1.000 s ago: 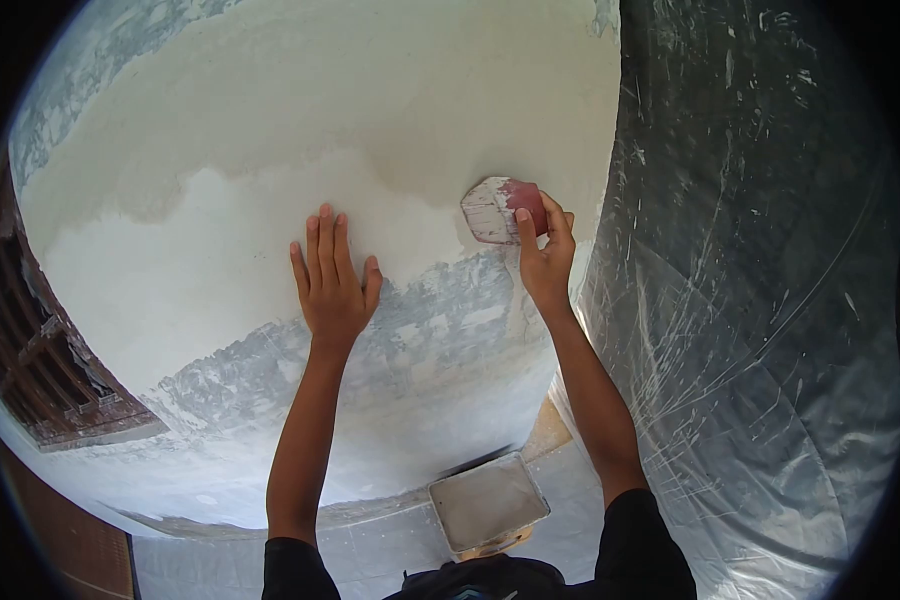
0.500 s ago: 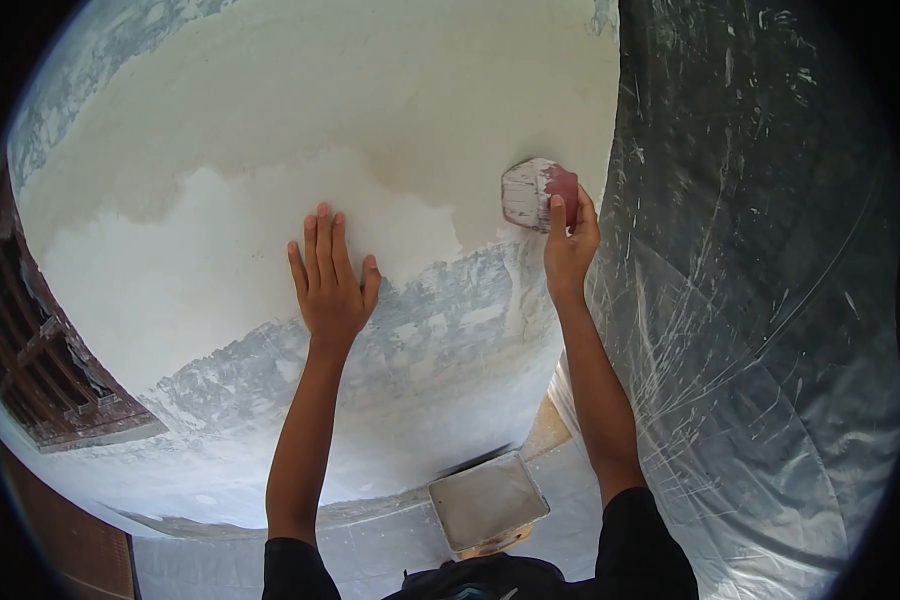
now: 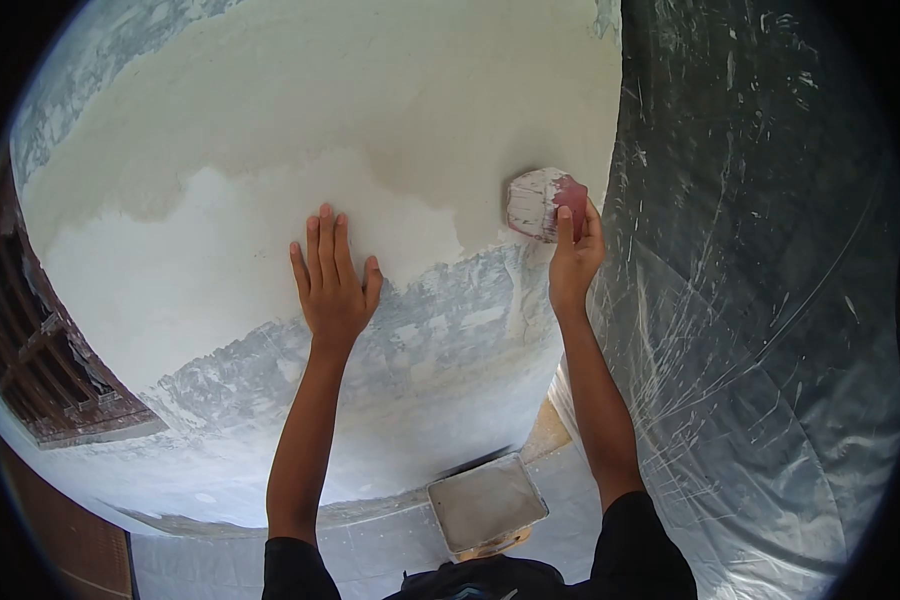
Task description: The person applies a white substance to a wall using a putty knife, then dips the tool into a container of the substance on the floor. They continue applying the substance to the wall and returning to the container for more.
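Note:
My left hand (image 3: 336, 288) lies flat on the plastered wall (image 3: 270, 110), fingers stretched out, over a pale patch of filler. My right hand (image 3: 576, 258) grips a flat maroon putty spreader (image 3: 545, 205), thumb on top. White filler is smeared over the left part of the spreader. It is at the wall's surface close to the right edge, beside the border between damp beige filler and a rough grey-white band below. The fingers behind the spreader are mostly hidden.
A square tub (image 3: 488, 503) with greyish contents stands on the floor at the wall's foot. Dark plastic sheeting (image 3: 750, 300), splashed with white, hangs on the right. A brown slatted window frame (image 3: 55, 370) is set at the left.
My right hand has shifted slightly down and to the right with the spreader. My left hand stays practically in place on the wall.

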Available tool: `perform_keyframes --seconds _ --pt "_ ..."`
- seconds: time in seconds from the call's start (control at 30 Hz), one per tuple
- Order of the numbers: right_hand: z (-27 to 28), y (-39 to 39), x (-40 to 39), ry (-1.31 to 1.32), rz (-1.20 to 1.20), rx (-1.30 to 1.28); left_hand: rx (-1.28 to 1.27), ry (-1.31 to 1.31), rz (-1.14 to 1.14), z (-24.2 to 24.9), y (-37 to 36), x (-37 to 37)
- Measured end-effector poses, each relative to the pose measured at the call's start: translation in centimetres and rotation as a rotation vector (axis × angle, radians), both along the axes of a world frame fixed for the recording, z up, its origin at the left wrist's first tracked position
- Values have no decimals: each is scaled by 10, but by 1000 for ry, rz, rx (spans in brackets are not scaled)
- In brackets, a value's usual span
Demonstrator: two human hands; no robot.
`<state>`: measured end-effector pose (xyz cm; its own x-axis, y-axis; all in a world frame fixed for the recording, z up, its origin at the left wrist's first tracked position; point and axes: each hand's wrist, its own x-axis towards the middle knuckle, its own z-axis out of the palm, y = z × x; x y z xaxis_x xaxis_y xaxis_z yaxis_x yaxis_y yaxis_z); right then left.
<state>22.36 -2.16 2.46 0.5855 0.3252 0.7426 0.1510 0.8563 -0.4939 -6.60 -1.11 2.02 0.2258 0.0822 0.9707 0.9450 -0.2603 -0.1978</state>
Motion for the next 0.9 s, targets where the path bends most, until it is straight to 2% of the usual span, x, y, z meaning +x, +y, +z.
perform_keyframes --seconds 0.1,0.17,0.23,0.3,0.37,0.4,0.43,0.5,0.57,0.63,0.7,0.77,0.83,0.9 --pt "-16 -5 -11 -392 -216 -189 -3 -1 -2 0 -1 2" --pt "-13 3 0 -205 -269 -156 -8 -1 -4 0 -1 2" --pt "-3 5 18 74 -173 -26 0 0 -4 1 -1 1" --pt "-2 3 20 156 -92 27 0 -3 -5 0 -1 1" --pt "-7 1 8 -8 -38 25 1 -6 -11 1 -1 2" --pt "-15 -5 0 -234 -198 -132 -2 -5 -8 1 -1 1" --pt "-20 -6 -3 -401 -214 -195 -7 -2 -6 1 -1 2" --pt "-23 1 2 -409 -320 -192 -2 -10 6 1 -2 3" --pt "-12 13 21 -43 -201 -24 4 -21 24 1 -2 3" --pt "-3 1 29 49 -192 -30 5 -18 26 2 -4 3" --pt "3 -4 27 204 -53 79 5 -23 24 2 -3 3" --pt "0 -1 11 103 -65 57 2 -24 18 2 -3 3" --pt "-5 1 -6 -213 -167 -69 6 -18 30 1 -3 3" --pt "0 1 -10 -291 -241 -157 -4 -6 20 1 -1 2"
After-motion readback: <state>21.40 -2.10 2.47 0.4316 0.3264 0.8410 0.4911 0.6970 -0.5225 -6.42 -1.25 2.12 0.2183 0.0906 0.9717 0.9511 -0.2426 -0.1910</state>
